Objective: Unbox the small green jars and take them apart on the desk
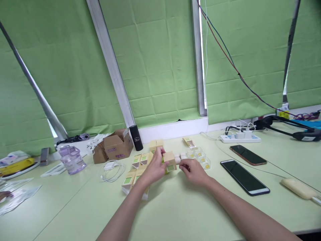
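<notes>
My left hand (155,166) is closed around a small tan cardboard box (170,160) with a green label, held up over the table. Just right of it, my right hand (192,170) has its fingers curled in a pinch; whatever they hold, if anything, is hidden. Behind my hands lie several small pale pink pieces (177,158), partly covered. Beyond my right hand sit several clear round cups (200,154) with yellow centres. More tan boxes with green labels (132,177) stand left of my left hand, and a flat one (189,143) lies farther back.
An opened brown carton (117,145), a black cylinder (136,138) and a purple bottle (72,160) stand at back left, near a coiled white cable (112,170). Two phones (244,176) and a power strip (240,138) lie right. Another person's hand (5,194) shows far left.
</notes>
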{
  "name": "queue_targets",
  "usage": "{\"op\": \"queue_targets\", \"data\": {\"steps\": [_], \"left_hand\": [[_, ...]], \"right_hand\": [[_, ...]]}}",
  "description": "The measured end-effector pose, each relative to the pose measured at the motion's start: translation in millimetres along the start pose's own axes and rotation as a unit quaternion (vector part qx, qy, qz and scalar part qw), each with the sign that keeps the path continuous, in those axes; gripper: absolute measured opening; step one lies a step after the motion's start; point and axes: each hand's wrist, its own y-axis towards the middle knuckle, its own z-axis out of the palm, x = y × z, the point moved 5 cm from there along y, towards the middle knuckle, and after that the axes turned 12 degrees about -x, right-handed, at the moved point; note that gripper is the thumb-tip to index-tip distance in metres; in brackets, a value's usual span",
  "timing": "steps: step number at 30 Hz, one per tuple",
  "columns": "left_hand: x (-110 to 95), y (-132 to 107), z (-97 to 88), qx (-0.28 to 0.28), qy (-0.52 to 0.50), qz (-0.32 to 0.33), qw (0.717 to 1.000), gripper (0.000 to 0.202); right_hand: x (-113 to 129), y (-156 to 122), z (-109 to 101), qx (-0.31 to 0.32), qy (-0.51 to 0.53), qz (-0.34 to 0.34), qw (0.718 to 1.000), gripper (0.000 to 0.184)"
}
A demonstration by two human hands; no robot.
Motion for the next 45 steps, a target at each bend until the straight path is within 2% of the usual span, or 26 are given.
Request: {"op": "queue_targets", "data": {"steps": [4, 10, 14, 19, 23, 27, 32, 39, 45], "left_hand": [[3, -22, 15.2, 0.032, 0.005, -0.021, 0.999, 0.027], [15, -37, 33.9, 0.047, 0.016, -0.026, 0.998, 0.027], [22, -39, 28.6, 0.013, -0.013, -0.023, 1.000, 0.037], [34, -35, 21.8, -0.055, -0.062, -0.035, 0.996, 0.024], [40, -37, 25.0, -0.078, -0.057, -0.039, 0.994, 0.031], [41, -40, 29.4, -0.074, -0.044, -0.040, 0.995, 0.035], [40, -42, 33.3, -0.062, -0.043, -0.033, 0.997, 0.037], [40, -42, 32.3, -0.069, -0.035, -0.025, 0.997, 0.038], [38, -42, 29.9, -0.080, -0.021, -0.024, 0.996, 0.035]], "right_hand": [[-11, 2, -1, -0.020, 0.024, 0.019, 0.999, 0.011], [-33, -3, 19, 0.007, 0.119, 0.081, 0.990, 0.011], [-39, -5, 24, 0.015, 0.137, 0.122, 0.983, 0.012], [-34, -6, 24, 0.045, 0.139, 0.132, 0.980, 0.015], [-27, -12, 23, 0.072, 0.191, 0.136, 0.969, 0.018], [-20, -16, 18, 0.074, 0.220, 0.106, 0.967, 0.019], [-15, -16, 14, 0.058, 0.190, 0.078, 0.977, 0.022], [-15, -14, 13, 0.040, 0.169, 0.078, 0.982, 0.023], [-18, -13, 14, 0.032, 0.168, 0.103, 0.980, 0.022]]}}
